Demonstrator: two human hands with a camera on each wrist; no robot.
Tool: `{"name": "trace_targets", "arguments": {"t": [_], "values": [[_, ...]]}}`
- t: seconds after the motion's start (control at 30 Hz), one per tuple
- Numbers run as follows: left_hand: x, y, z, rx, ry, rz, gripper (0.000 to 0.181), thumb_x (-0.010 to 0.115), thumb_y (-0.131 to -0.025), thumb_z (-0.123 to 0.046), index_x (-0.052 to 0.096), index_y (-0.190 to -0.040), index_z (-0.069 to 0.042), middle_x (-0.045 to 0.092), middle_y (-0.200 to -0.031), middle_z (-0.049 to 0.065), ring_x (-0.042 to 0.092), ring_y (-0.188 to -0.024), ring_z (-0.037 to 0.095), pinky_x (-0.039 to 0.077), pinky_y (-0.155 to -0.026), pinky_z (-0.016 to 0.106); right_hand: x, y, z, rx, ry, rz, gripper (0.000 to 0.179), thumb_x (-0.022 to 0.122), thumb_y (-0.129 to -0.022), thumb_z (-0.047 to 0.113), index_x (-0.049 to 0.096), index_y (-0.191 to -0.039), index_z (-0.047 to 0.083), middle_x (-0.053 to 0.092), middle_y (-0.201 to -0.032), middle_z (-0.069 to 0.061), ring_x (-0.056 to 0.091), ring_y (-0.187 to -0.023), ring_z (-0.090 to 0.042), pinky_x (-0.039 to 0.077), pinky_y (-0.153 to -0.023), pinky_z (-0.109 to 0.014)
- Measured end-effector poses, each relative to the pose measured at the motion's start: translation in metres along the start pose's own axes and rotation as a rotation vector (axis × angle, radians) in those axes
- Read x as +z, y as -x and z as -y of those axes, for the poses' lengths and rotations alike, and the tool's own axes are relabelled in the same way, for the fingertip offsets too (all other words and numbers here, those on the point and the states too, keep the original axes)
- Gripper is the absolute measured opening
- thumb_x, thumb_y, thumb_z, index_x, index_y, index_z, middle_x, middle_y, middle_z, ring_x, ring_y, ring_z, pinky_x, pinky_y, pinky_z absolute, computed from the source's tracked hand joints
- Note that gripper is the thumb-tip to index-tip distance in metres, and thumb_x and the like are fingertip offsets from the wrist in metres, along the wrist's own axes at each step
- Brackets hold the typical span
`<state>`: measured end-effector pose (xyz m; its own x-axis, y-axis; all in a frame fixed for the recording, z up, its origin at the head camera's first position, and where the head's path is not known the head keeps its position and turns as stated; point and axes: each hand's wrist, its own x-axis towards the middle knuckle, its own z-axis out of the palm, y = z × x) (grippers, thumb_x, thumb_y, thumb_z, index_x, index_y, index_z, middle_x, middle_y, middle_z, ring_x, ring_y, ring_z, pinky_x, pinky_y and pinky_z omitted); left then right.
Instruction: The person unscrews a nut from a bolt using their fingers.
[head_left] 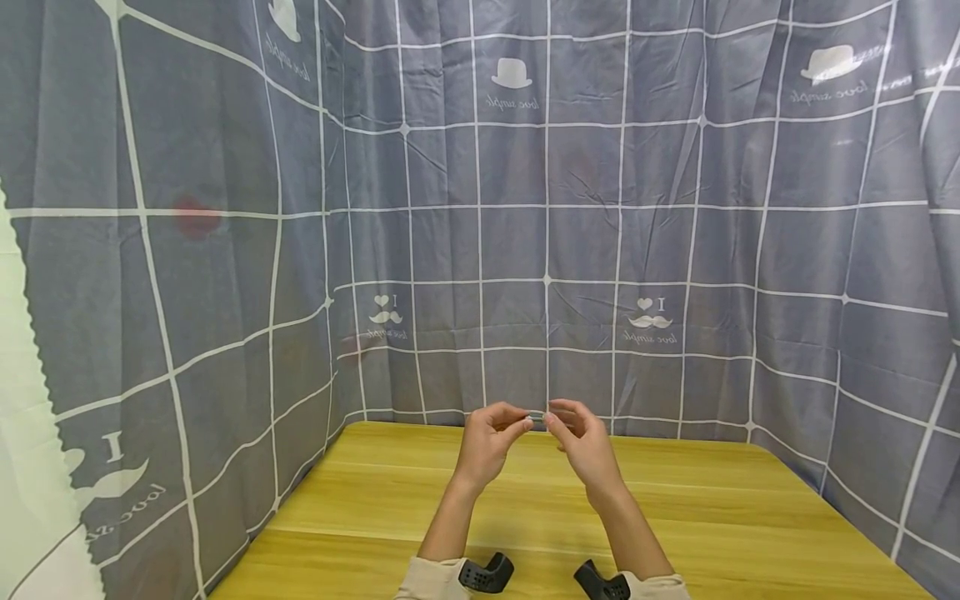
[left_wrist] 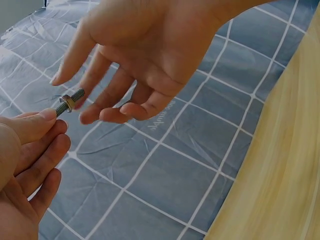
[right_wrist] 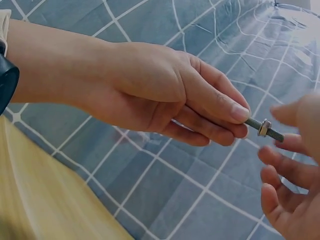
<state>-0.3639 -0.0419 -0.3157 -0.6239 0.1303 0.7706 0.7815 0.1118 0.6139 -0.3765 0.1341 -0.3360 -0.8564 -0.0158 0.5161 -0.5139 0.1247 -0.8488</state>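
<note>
A slim threaded bolt (left_wrist: 78, 94) with a metal flange nut (left_wrist: 67, 102) partway along it is held up in the air between the two hands. My left hand (head_left: 483, 446) pinches one end of the bolt between thumb and index finger, hiding that end. The nut (right_wrist: 264, 128) and the bare thread beyond it stick out toward the right. Facing that free end is my right hand (head_left: 590, 454), its thumb and index finger parted on either side of the tip, the other fingers loosely bent. In the left wrist view, no finger of the right hand closes on the bolt.
Below the hands lies a yellow wood-grain table (head_left: 360, 517). Grey curtain (head_left: 585, 242) with white grid lines surrounds its back and sides. A pale cloth edge (head_left: 26, 433) hangs at the far left. Black wrist devices (head_left: 487, 573) sit at both cuffs.
</note>
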Motion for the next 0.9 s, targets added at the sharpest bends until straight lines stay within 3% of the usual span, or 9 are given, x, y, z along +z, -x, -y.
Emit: {"name": "trace_targets", "arguments": {"t": [0.17,0.37,0.57,0.73,0.9], "values": [[-0.0002,-0.0001,-0.0001,-0.003,-0.001,0.003,0.008,0.072,-0.092,0.008,0.074,-0.099,0.012,0.073,-0.092,0.021,0.072,-0.086,0.037,0.057,-0.078,0.029,-0.0012,-0.0004,-0.0004,0.004,0.004,0.002,0.019,0.066,-0.104,0.013,0.069,-0.117,-0.001,0.068,-0.114,-0.018,0.06,-0.105,-0.029,0.049,-0.089,-0.041],[-0.0003,-0.0003,0.0003,-0.012,0.008,0.003,0.007,0.072,-0.092,0.008,0.074,-0.098,0.01,0.073,-0.092,0.02,0.072,-0.086,0.035,0.057,-0.078,0.028,-0.001,0.0002,0.0012,0.009,-0.005,0.01,0.029,0.068,-0.103,0.016,0.064,-0.128,0.002,0.066,-0.123,-0.014,0.062,-0.111,-0.029,0.05,-0.091,-0.043],[-0.0005,-0.0003,0.001,-0.009,0.006,0.002,0.006,0.072,-0.092,0.008,0.075,-0.097,0.01,0.073,-0.092,0.021,0.072,-0.085,0.035,0.057,-0.078,0.028,-0.0003,0.0003,0.0008,0.014,-0.004,0.011,0.019,0.065,-0.103,0.01,0.067,-0.119,-0.001,0.068,-0.114,-0.015,0.06,-0.103,-0.028,0.049,-0.088,-0.043],[-0.0013,-0.0002,0.0011,-0.009,0.007,0.003,0.007,0.072,-0.092,0.008,0.074,-0.098,0.011,0.073,-0.092,0.02,0.072,-0.086,0.035,0.056,-0.078,0.028,-0.0008,-0.0005,-0.0006,0.011,-0.006,0.027,0.031,0.067,-0.103,0.013,0.063,-0.132,0.003,0.065,-0.125,-0.014,0.062,-0.11,-0.03,0.049,-0.089,-0.04],[-0.0018,-0.0004,0.0013,-0.012,0.016,0.006,0.007,0.072,-0.092,0.008,0.074,-0.098,0.012,0.073,-0.092,0.022,0.072,-0.086,0.036,0.056,-0.078,0.028,-0.0004,-0.0007,-0.0007,0.022,0.007,0.022,0.024,0.064,-0.105,0.016,0.068,-0.123,0.0,0.067,-0.115,-0.015,0.058,-0.102,-0.027,0.049,-0.086,-0.041]]}}
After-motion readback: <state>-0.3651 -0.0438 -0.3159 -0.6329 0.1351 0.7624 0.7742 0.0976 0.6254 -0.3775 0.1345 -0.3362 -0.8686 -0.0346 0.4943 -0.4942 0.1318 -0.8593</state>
